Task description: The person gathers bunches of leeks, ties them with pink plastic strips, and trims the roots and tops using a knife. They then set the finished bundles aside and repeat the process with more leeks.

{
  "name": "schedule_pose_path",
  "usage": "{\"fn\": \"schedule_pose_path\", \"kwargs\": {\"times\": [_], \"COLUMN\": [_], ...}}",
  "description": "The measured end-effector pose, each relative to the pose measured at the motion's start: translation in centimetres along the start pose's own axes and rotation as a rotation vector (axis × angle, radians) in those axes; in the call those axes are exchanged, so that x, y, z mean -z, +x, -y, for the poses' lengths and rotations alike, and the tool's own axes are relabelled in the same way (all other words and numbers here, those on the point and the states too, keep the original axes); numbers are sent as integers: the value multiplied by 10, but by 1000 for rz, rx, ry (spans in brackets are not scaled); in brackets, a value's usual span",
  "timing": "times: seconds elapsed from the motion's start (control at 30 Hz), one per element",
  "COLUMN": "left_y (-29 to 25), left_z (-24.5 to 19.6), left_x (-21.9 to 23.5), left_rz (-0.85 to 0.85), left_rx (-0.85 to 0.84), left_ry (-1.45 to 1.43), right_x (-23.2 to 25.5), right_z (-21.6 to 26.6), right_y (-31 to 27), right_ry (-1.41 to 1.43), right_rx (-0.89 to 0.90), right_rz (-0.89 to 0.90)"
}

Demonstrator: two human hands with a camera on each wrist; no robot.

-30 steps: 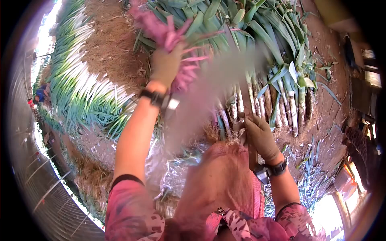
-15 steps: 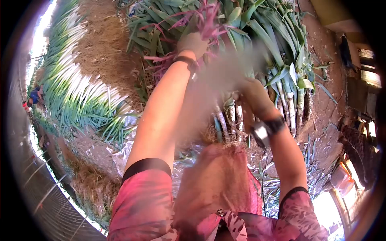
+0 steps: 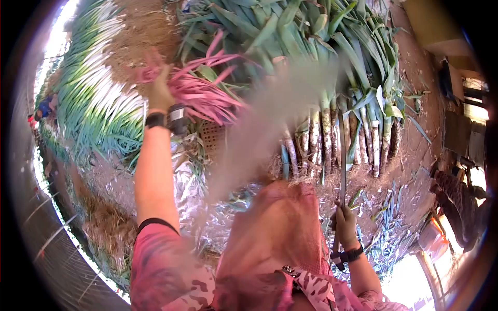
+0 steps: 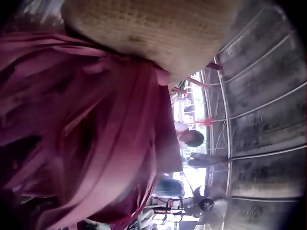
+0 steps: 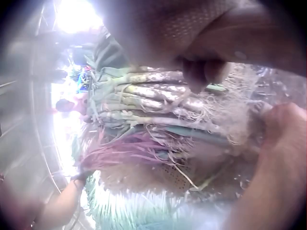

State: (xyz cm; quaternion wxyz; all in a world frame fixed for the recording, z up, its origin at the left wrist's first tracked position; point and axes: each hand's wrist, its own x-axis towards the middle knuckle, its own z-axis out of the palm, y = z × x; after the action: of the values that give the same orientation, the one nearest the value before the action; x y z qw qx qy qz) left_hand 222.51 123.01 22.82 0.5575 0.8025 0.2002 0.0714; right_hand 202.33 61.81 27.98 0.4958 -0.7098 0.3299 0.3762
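In the head view my gloved left hand (image 3: 162,94) grips a bunch of long pink strips (image 3: 207,96) at the left, beside the leek leaves. The same strips fill much of the left wrist view, with the tan glove (image 4: 153,33) above them. My gloved right hand (image 3: 344,226) holds a long, narrow, dark blade-like tool (image 3: 343,155), low and right of my lap. The tool points away from me and overlaps the leeks (image 3: 327,137). Curled fingers (image 5: 208,74) show in the right wrist view. A grey smear hides the middle of the head view.
White-stemmed green onions (image 3: 101,85) lie in a long row at the left. A perforated brown crate (image 3: 211,139) shows under the pink strips. Leaf scraps (image 3: 386,228) litter the ground at right. A fan (image 4: 206,203) and another person (image 4: 192,138) are in the background.
My left hand moved over the leek leaves, then swung left and back with the pink strips. My right hand rose to the leek stems, then drew down toward me with the tool.
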Motion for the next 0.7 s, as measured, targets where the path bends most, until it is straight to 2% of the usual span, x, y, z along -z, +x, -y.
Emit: {"fn": "schedule_pose_path", "kwargs": {"times": [0.03, 0.07, 0.13, 0.23, 0.27, 0.37, 0.4, 0.53, 0.57, 0.6, 0.63, 0.67, 0.7], "left_y": [-22, -48, -76, -132, -156, -221, -248, -383, -431, -483, -538, -605, -657], "left_z": [-19, -58, -110, -139, -169, -169, -204, -224, -214, -193, -184, -159, -171], "left_x": [30, 56, 97, 166, 166, 228, 219, 243, 241, 231, 205, 178, 140], "left_rz": [6, 9, -225, -175, -256, -196, -375, -403, -448, -529, -605, -579, -581], "left_rx": [70, 136, 358, 241, 287, 188, 185, 114, 173, 440, 466, 636, 748], "left_ry": [-163, -327, -609, -585, -690, -780, -711, -452, -197, -304, -171, -34, -193], "right_x": [3, 3, -2, -22, -30, -52, -56, -62, -58, -55, -51, -47, -39], "right_z": [-10, -12, -6, 18, 32, 71, 76, 82, 64, 50, 38, 29, 14], "right_y": [-9, -19, -35, -60, -68, -93, -96, -114, -102, -102, -107, -115, -113], "right_ry": [-9, -15, -40, 86, 83, 54, 72, -152, -259, -306, -357, -542, -606], "right_rx": [-15, -22, -22, 48, 124, 235, 260, 289, 261, 217, 164, 142, 110], "right_rz": [-2, 5, 28, 62, 89, 162, 201, 354, 389, 460, 527, 542, 580]}}
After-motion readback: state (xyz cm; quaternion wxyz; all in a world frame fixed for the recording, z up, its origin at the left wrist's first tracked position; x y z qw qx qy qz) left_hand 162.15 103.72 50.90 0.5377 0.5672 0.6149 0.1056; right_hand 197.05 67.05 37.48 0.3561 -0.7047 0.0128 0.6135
